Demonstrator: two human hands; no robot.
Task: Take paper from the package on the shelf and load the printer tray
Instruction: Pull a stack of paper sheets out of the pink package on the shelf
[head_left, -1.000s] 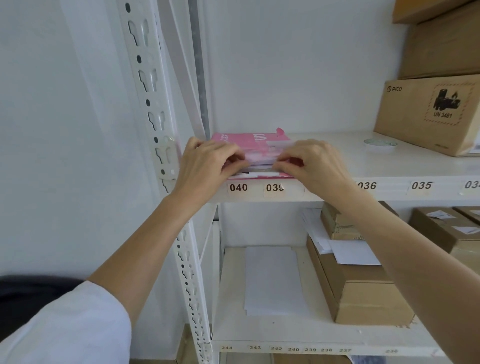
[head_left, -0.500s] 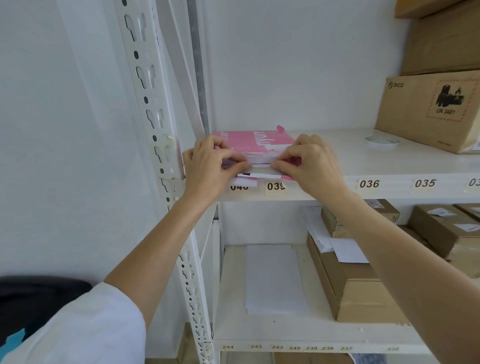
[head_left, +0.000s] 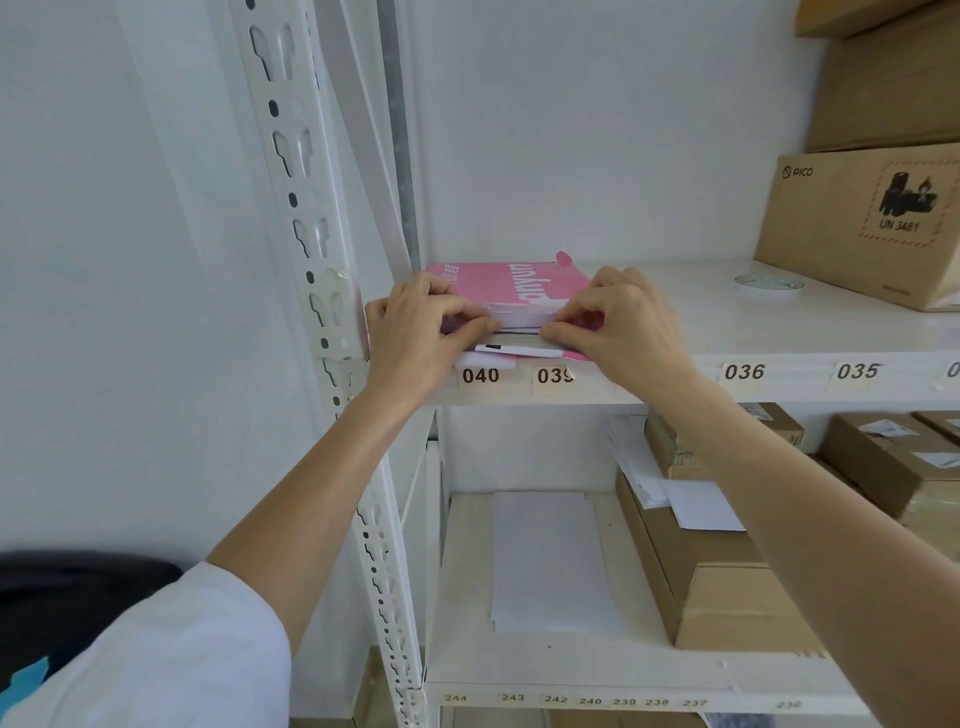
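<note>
A pink paper package (head_left: 511, 286) lies flat at the left end of the upper white shelf (head_left: 727, 332), its near end torn open so the white sheet edges (head_left: 519, 316) show. My left hand (head_left: 415, 338) pinches the open end at its left corner. My right hand (head_left: 623, 327) pinches it at the right corner. Thumbs and fingers of both hands close on the sheets and wrapper flap at the shelf's front edge. No printer is in view.
A tape roll (head_left: 769, 285) and stacked cardboard boxes (head_left: 862, 223) sit to the right on the same shelf. Below, loose white sheets (head_left: 550, 561) and more brown boxes (head_left: 717, 566) lie on the lower shelf. A perforated white upright (head_left: 311, 249) stands left of my hand.
Both hands stay at the package's open end; the fingers have shifted slightly lower along the front edge, and the view has tilted a little.
</note>
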